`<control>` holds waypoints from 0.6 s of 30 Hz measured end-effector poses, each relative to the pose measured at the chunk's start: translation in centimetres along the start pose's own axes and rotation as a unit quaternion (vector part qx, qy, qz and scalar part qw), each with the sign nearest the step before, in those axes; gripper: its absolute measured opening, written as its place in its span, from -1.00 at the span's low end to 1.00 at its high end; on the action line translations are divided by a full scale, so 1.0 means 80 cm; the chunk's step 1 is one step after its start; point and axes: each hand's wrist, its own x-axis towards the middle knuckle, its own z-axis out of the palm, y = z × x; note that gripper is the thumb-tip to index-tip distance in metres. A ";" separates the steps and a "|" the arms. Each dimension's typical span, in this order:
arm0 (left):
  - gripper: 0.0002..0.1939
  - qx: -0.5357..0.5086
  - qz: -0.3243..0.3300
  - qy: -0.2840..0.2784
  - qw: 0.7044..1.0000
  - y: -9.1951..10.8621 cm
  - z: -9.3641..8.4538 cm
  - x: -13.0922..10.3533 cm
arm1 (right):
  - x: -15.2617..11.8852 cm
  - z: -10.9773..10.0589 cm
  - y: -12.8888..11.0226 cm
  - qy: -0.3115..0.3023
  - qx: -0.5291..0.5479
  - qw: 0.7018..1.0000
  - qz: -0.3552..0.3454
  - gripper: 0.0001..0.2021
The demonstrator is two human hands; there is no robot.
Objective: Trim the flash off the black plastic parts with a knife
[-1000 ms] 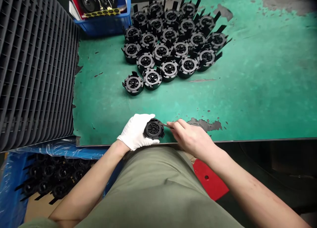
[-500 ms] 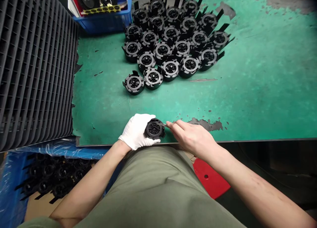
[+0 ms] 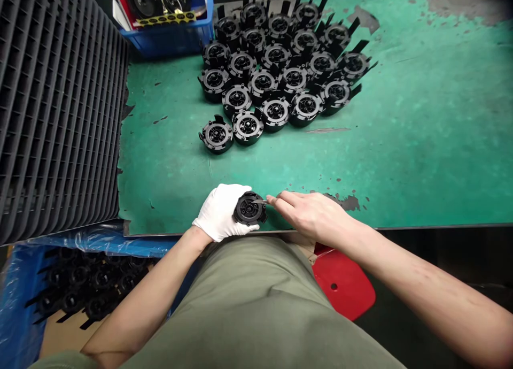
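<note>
My left hand (image 3: 224,213), in a white glove, is closed around a round black plastic part (image 3: 249,208) near the table's front edge. The part's ringed, ribbed face is turned up toward me. My bare right hand (image 3: 303,211) pinches a small, thin metal blade (image 3: 259,201). Its pointed tip lies over the upper right of the part's face; whether it touches cannot be made out. The blade's handle is hidden inside my fingers.
Several similar black parts (image 3: 276,110) stand grouped on the green table (image 3: 420,144). A blue bin (image 3: 172,37) sits at the back left, beside stacked dark grid trays (image 3: 60,107). Below left, a plastic-lined blue crate (image 3: 24,289) holds more black parts. A red stool (image 3: 347,286) is below the table edge.
My right hand has shifted slightly, and the blade's tip now reaches farther over the part's face. My left hand and the part stay in place.
</note>
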 end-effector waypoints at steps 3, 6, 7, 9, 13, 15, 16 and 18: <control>-0.30 0.002 -0.004 -0.007 1.000 0.005 -0.003 0.004 | 0.002 -0.001 0.005 0.007 0.010 1.000 -0.014 -0.60; -0.41 0.014 -0.015 -0.024 1.000 0.010 -0.008 0.007 | 0.006 0.000 0.013 0.016 0.020 0.999 -0.030 -0.71; -0.43 0.017 -0.017 -0.028 0.999 0.011 -0.009 0.008 | 0.007 0.001 0.017 0.024 0.022 0.999 -0.036 -0.75; -0.43 0.018 -0.020 -0.024 0.999 0.012 -0.009 0.007 | 0.007 0.005 0.023 0.051 0.032 0.997 -0.042 -0.79; -0.29 0.031 -0.043 0.045 0.998 0.007 0.006 0.003 | -0.003 0.016 0.026 0.152 0.097 0.983 0.037 -0.75; -0.17 0.054 -0.061 0.097 0.992 0.004 0.019 0.000 | -0.011 0.023 0.021 0.182 0.146 0.967 0.101 -0.75; -0.09 0.067 -0.067 0.119 0.988 0.002 0.025 -0.002 | -0.014 0.026 0.016 0.184 0.169 0.960 0.123 -0.74; 0.09 0.084 -0.074 0.141 0.984 -0.001 0.033 -0.006 | -0.020 0.034 0.004 0.183 0.207 0.949 0.151 -0.74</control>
